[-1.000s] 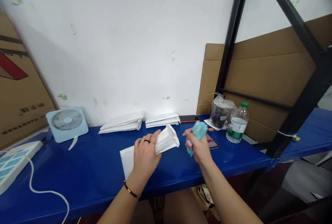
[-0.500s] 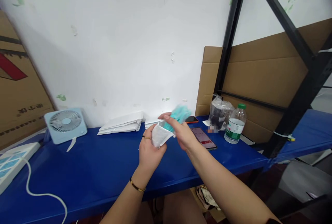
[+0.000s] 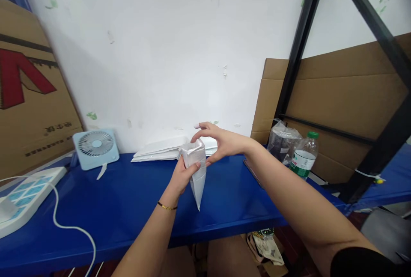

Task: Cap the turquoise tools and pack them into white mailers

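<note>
A white padded envelope (image 3: 198, 170) stands upright over the table, its mouth upward and its lower corner pointing down. My left hand (image 3: 180, 176) is closed on its left side, thumb across the front. At the mouth, my right hand (image 3: 221, 140) curls its fingers over the top rim, with the thumb against the right edge. The inside of the envelope cannot be seen. Behind my hands, a stack of white envelopes (image 3: 157, 149) lies against the wall.
On the blue table (image 3: 138, 208), a light-blue fan (image 3: 96, 146) and a white power strip (image 3: 35, 195) with a cable are at left. A phone (image 3: 252, 173), a plastic-wrapped dark container (image 3: 282, 140) and a green-capped bottle (image 3: 305, 157) stand right, near a black frame (image 3: 297, 41).
The teal bundle that my right hand held at the envelope's mouth is out of sight. The envelope has turned upright, and my right hand has opened wider around its rim. The view has shifted left.
</note>
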A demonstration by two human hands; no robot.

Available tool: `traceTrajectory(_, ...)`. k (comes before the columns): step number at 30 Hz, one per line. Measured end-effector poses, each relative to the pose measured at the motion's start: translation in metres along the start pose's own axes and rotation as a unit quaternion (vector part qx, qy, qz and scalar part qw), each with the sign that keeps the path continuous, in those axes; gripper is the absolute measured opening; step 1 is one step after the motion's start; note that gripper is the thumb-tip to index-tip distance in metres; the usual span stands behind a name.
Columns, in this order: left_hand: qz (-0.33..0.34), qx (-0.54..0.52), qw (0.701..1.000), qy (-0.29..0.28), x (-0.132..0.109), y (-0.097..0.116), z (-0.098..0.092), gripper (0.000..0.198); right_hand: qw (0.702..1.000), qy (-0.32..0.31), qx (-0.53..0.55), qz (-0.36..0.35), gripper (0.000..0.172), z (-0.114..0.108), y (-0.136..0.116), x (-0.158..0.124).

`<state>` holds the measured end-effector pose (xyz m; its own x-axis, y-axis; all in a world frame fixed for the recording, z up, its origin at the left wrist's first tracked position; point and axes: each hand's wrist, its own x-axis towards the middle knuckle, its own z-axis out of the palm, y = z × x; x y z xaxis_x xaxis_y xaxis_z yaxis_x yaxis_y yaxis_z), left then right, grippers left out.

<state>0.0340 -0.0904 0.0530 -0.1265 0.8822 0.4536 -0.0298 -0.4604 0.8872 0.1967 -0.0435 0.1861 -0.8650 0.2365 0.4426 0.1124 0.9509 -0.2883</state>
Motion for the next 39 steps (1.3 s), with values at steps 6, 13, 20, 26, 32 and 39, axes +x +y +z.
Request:
traceTrajectory(6,0.002,0.036,0.996,-0.081,0.044,0.013,-0.011,0.041,0.995,0.011,-0.101,-0.014,0.012,-0.021,0.003,0.009)
traceTrajectory(13,0.094,0.294,0.896,-0.318,-0.011,0.026,-0.006,0.056,0.991,-0.052,-0.123,0.009,0.006,0.049,-0.035,-0.088)
traceTrajectory(20,0.068,0.398,0.872,-0.277,-0.118,-0.005,-0.005,0.05,0.99,-0.065,-0.091,0.091,0.011,0.147,-0.024,-0.166)
traceTrajectory(26,0.08,0.479,0.843,-0.232,-0.134,-0.019,0.002,0.015,0.986,0.016,0.05,0.156,0.011,0.151,-0.016,-0.176)
traceTrajectory(32,0.157,0.527,0.812,-0.195,-0.136,-0.035,0.002,0.031,0.961,0.133,0.092,0.224,0.01,0.166,-0.002,-0.171)
traceTrajectory(39,0.173,0.54,0.808,-0.157,-0.132,-0.038,0.004,0.024,0.977,0.126,-0.107,0.136,0.017,0.164,-0.013,-0.172)
